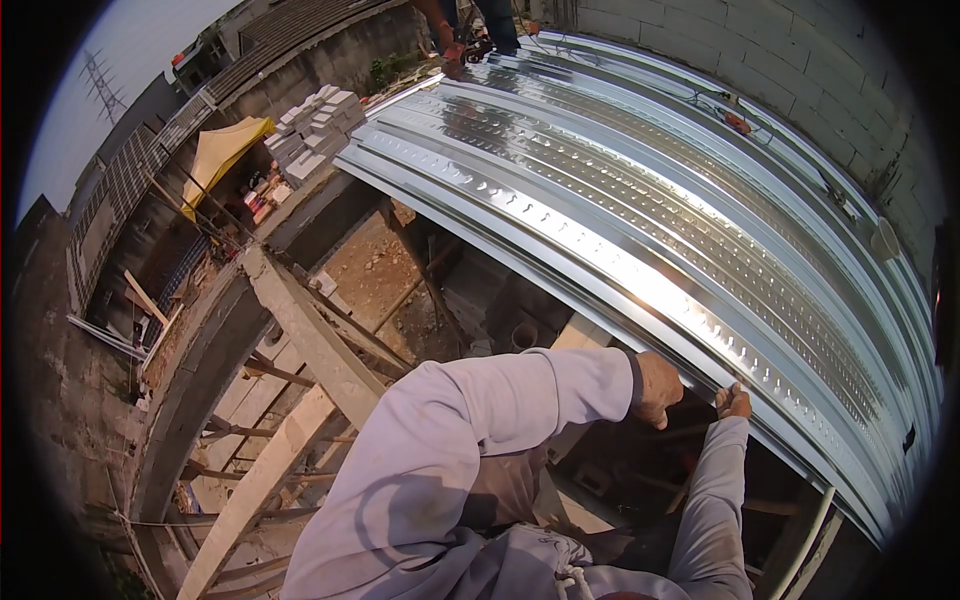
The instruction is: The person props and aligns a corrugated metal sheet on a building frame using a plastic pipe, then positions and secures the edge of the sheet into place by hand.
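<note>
Ribbed, shiny metal decking sheets [600,200] lie side by side from the upper middle to the lower right. My left hand [657,390] is beside their near edge, fingers curled in and pointing down; what they hold, if anything, is hidden. Just right of it, my right hand [733,402] is closed at the lip of the nearest sheet, its fingers bent against the metal edge. A small gap separates the two hands. Below them the space under the sheets is dark.
Open drops show between concrete beams [315,325] and wooden boards [262,480] at left. A co-worker [455,45] is at the sheets' far end. Grey blocks [315,130] are stacked upper left. A block wall [740,60] borders the far right. A pale pipe [808,540] rises lower right.
</note>
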